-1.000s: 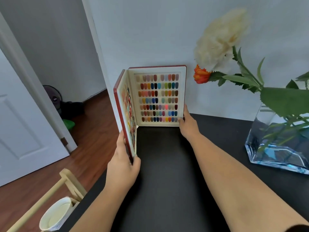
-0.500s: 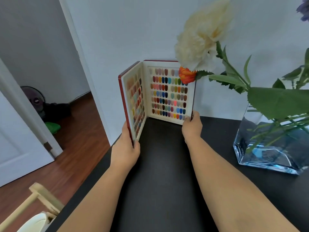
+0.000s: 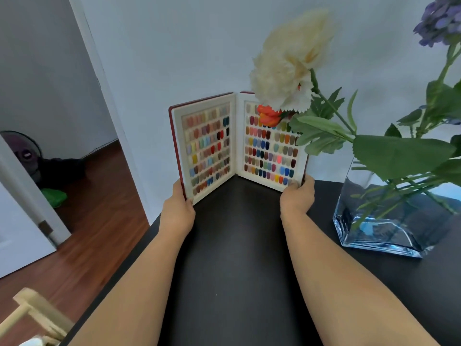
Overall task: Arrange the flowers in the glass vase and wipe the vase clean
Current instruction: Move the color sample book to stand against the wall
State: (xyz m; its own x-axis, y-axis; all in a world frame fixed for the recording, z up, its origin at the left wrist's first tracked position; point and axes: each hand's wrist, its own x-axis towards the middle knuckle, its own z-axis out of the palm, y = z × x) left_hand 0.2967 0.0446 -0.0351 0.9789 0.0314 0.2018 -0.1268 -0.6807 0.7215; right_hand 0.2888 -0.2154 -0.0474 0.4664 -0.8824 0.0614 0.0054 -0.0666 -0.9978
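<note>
A square glass vase [image 3: 389, 221] stands on the black table [image 3: 237, 258] at the right, with green stems inside. From it lean a cream flower [image 3: 287, 68], a small orange flower [image 3: 268, 116] and a purple flower [image 3: 441, 21]. At the table's back an open red-covered swatch book [image 3: 237, 143] of coloured nail tips stands upright. My left hand [image 3: 178, 208] grips the bottom of its left cover. My right hand [image 3: 296, 196] grips the bottom corner of its right cover. The cream and orange flowers overlap the book's upper right.
The white wall is right behind the book. The table's left edge drops to a wooden floor [image 3: 94, 221] with a doorway, a white door [image 3: 22, 221], a dark fan [image 3: 22, 151] and a green object [image 3: 53, 197]. A pale wooden frame [image 3: 37, 318] sits bottom left.
The book has been swung wider open and moved right and back, toward the wall and the flowers. Both hands moved with it. The view has shifted right, showing the purple flower.
</note>
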